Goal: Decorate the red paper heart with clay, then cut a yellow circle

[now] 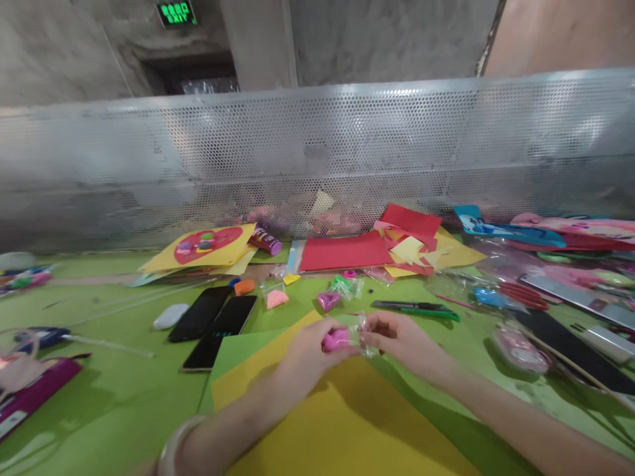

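Pinched in my left hand [310,354] is a lump of pink modelling clay [336,340], partly inside a small clear plastic bag [361,334]. My right hand [397,334] grips the other end of that bag between thumb and fingers. Both hands are raised over a large yellow sheet of paper [342,423], which lies on a green sheet. Just beyond them sit a bag of purple clay [328,301], a bag of peach clay [276,297] and a bag of green clay [342,285].
Two phones [201,314] and a white mouse-shaped case [170,317] lie on the left. A green cutter knife [421,307] rests beyond my right hand. Red paper [347,251] and a yellow sheet with a red heart [208,244] lie before a perforated metal panel [317,158].
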A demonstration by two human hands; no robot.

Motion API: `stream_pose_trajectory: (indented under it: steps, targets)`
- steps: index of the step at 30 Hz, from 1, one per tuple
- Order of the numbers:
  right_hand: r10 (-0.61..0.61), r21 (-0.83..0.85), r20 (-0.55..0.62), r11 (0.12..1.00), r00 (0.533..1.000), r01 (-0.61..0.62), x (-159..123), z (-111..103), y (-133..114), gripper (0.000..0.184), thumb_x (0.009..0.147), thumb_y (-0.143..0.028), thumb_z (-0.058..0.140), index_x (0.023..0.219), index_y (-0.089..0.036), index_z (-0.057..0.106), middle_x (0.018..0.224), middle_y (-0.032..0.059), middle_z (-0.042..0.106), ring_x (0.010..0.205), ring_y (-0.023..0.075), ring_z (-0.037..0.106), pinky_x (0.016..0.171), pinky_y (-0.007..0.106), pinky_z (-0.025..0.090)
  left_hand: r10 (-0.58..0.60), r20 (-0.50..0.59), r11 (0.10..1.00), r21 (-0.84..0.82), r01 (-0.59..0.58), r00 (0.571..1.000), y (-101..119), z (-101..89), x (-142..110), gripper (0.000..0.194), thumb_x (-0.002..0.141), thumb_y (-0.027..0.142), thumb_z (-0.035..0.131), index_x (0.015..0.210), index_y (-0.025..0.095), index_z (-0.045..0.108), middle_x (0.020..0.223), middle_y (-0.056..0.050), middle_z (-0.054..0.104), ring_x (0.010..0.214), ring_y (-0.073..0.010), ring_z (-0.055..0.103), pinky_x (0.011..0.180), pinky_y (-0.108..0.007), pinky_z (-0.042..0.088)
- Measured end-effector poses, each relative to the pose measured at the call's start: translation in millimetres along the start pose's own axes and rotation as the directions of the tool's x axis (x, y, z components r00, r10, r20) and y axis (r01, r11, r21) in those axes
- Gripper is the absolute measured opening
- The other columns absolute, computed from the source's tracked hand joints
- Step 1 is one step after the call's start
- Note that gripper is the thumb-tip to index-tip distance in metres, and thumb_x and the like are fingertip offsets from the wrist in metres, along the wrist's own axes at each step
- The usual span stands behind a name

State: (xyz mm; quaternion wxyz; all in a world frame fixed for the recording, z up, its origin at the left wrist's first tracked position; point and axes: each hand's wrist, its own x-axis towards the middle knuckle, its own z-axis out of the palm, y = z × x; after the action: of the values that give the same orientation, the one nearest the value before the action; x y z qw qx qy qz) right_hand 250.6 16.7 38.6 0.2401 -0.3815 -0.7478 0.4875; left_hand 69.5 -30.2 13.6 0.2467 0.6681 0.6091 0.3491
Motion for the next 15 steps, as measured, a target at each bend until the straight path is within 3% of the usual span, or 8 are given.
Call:
stream_pose_trajectory:
  steps: [5, 15]
  targets:
    - [0.021, 0.03, -0.066, 0.999, 0.998, -0.019, 1.3, 4.4, -5.2, 0.016, 0.073, -0.03, 0.058, 0.065, -0.015, 0.056, 0.063, 0.0007, 0.058, 0.061, 0.0133, 0.051, 0.063, 0.027, 0.038, 0.042, 0.026, 0.999, 0.025, -0.042, 0.999, 1.0, 1.5, -0.1, 0.029, 0.068, 0.045, 0.062, 0.08, 0.019, 0.059, 0.072, 0.0, 0.06, 0.063, -0.0134, 0.05, 0.058, -0.023, 0.039]
    - [0.028, 0.056, -0.05, 0.998, 0.998, -0.025, 0.8, 4.4, -1.8, 0.012, 0.075, -0.026, 0.057, 0.07, -0.015, 0.055, 0.066, 0.0008, 0.056, 0.061, 0.0116, 0.048, 0.061, 0.026, 0.037, 0.069, 0.036, 0.997, 0.036, -0.071, 0.997, -0.2, 1.7, -0.8, 0.028, 0.07, 0.044, 0.06, 0.082, 0.019, 0.06, 0.076, -0.001, 0.061, 0.066, -0.0146, 0.052, 0.06, -0.024, 0.039]
